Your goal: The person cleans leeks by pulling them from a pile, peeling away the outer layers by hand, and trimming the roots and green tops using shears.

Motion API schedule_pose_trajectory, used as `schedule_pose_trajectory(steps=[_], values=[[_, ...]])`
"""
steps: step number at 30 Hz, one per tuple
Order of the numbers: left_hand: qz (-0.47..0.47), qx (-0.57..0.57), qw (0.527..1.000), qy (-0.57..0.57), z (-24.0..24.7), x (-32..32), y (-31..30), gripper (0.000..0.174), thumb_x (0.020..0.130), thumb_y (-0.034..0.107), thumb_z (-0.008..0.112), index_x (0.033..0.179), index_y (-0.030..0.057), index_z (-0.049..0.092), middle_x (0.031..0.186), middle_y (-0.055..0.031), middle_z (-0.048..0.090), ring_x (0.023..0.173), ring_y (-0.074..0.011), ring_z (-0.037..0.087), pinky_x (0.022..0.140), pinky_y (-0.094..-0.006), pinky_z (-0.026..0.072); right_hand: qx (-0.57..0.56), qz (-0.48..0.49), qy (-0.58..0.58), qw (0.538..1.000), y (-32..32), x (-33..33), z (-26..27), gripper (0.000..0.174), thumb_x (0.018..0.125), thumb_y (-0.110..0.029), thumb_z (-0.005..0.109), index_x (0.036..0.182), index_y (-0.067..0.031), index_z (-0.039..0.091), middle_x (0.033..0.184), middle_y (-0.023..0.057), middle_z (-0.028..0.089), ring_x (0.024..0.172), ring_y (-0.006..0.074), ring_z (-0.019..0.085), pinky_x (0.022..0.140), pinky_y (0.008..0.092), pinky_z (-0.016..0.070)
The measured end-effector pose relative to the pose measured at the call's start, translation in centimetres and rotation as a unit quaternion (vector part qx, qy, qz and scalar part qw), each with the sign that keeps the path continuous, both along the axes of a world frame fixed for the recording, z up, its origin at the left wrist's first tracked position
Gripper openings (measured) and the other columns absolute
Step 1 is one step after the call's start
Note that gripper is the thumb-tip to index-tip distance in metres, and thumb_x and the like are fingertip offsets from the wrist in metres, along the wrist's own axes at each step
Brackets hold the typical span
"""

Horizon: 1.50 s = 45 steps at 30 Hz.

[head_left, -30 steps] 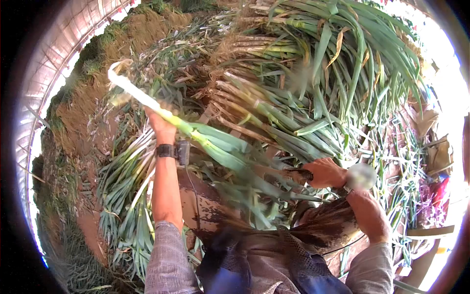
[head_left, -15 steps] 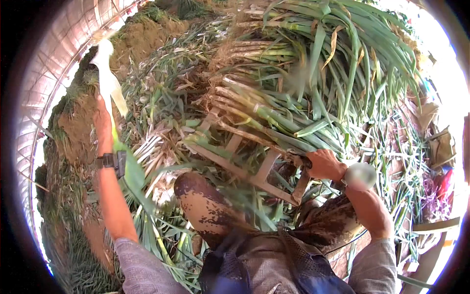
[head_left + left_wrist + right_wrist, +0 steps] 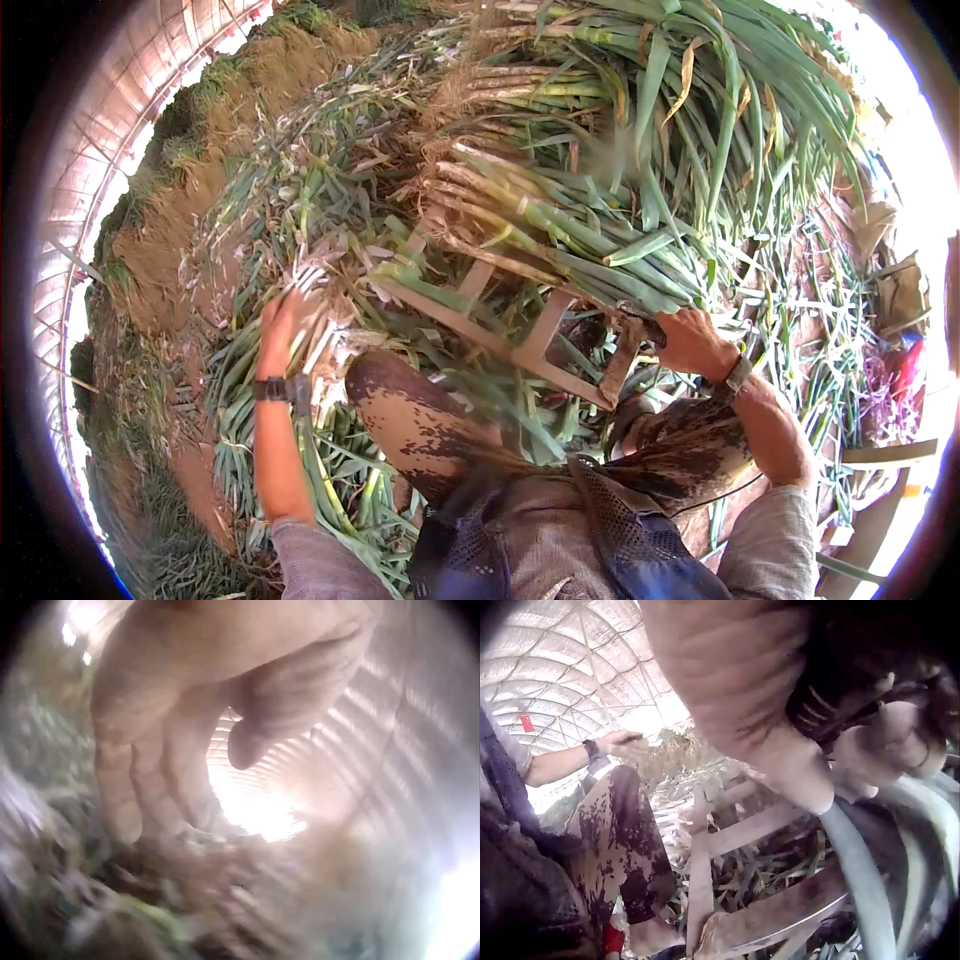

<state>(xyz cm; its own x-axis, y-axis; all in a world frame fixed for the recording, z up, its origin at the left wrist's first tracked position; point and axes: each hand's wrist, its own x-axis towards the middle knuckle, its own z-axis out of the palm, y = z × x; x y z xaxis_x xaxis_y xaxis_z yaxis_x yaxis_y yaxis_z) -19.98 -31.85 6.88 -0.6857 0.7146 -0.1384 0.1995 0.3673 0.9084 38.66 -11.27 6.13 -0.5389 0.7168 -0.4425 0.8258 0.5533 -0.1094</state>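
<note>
In the head view my left hand [image 3: 284,318] is over a pile of peeled leeks [image 3: 318,290] with white stalks, left of my knee. The left wrist view shows its fingers [image 3: 124,814] pointing down, fairly straight, thumb apart, with nothing held between them. My right hand [image 3: 692,345] grips the dark handle of a knife with a rusty brown blade [image 3: 622,362]; this blade [image 3: 780,919] hangs beside a wooden frame in the right wrist view. Much of the handle is hidden by my fingers. Unpeeled leeks [image 3: 520,205] with brown roots lie just beyond the right hand.
A low wooden frame [image 3: 465,325] stands before my knees [image 3: 410,415]. Stripped leaves [image 3: 340,185] litter the ground, with bare soil [image 3: 165,260] at left. A large leek heap [image 3: 720,130] fills the back right. A torn brown bag [image 3: 900,300] lies at far right.
My left hand carried a white-stalked leek out to the far left, let it go, and has come back over the peeled pile. The right hand keeps its grip on the knife, shifting slightly.
</note>
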Motion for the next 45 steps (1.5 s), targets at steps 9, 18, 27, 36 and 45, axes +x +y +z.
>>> schedule_pose_trajectory(steps=[9, 18, 27, 36, 45], values=[[-0.225, 0.033, 0.916, -0.331, -9.7, 24.1, 15.4, 0.023, 0.092, 0.025, 0.064, 0.103, 0.0048, 0.064, 0.099, -0.0127, 0.07, 0.088, -0.0226, 0.07, 0.072, -0.0399, 0.0599, 0.0, -0.007, -0.038, 0.999, -1.3, 2.1, -0.8, 0.03, 0.074, -0.011, 0.055, 0.101, 0.002, 0.059, 0.079, 0.0163, 0.062, 0.072, 0.0274, 0.06, 0.065, 0.0406, 0.0516], [-0.047, 0.125, 0.889, -0.437, -20.3, 27.0, 21.2, 0.031, 0.091, 0.027, 0.064, 0.114, 0.0069, 0.059, 0.098, -0.0059, 0.063, 0.08, -0.0182, 0.064, 0.058, -0.0341, 0.0535, -0.005, -0.026, 0.016, 1.0, -0.9, 3.1, -1.2, 0.034, 0.079, -0.022, 0.056, 0.105, -0.0003, 0.059, 0.08, 0.0169, 0.062, 0.076, 0.0306, 0.06, 0.071, 0.0443, 0.0494], [-0.019, 0.161, 0.85, -0.501, -17.2, 27.8, 19.8, 0.029, 0.09, 0.029, 0.065, 0.11, 0.0096, 0.06, 0.088, -0.0055, 0.064, 0.073, -0.0185, 0.063, 0.06, -0.0331, 0.0523, 0.021, -0.007, 0.034, 0.999, -0.6, 1.7, -1.3, 0.03, 0.077, -0.021, 0.056, 0.102, -0.0033, 0.06, 0.084, 0.0215, 0.063, 0.082, 0.0364, 0.061, 0.072, 0.045, 0.0477], [-0.117, 0.123, 0.844, -0.509, -15.4, 23.8, 16.5, 0.038, 0.095, 0.039, 0.054, 0.119, 0.0103, 0.057, 0.108, -0.0081, 0.061, 0.097, -0.0238, 0.059, 0.085, -0.04, 0.05, 0.023, 0.085, 0.058, 0.994, -0.2, -1.2, -0.4, 0.023, 0.08, -0.019, 0.054, 0.095, -0.0034, 0.061, 0.071, 0.0142, 0.064, 0.065, 0.0314, 0.063, 0.066, 0.0453, 0.0492], [-0.094, 0.077, 0.833, -0.539, -18.0, 23.3, 16.8, 0.061, 0.101, 0.055, 0.032, 0.143, 0.0119, 0.036, 0.134, -0.0095, 0.046, 0.114, -0.0254, 0.053, 0.093, -0.0461, 0.0503, 0.035, 0.104, 0.076, 0.991, -0.3, -3.3, -3.2, 0.035, 0.075, -0.021, 0.061, 0.105, -0.0043, 0.054, 0.082, 0.0213, 0.065, 0.082, 0.0446, 0.061, 0.076, 0.0538, 0.0431]])
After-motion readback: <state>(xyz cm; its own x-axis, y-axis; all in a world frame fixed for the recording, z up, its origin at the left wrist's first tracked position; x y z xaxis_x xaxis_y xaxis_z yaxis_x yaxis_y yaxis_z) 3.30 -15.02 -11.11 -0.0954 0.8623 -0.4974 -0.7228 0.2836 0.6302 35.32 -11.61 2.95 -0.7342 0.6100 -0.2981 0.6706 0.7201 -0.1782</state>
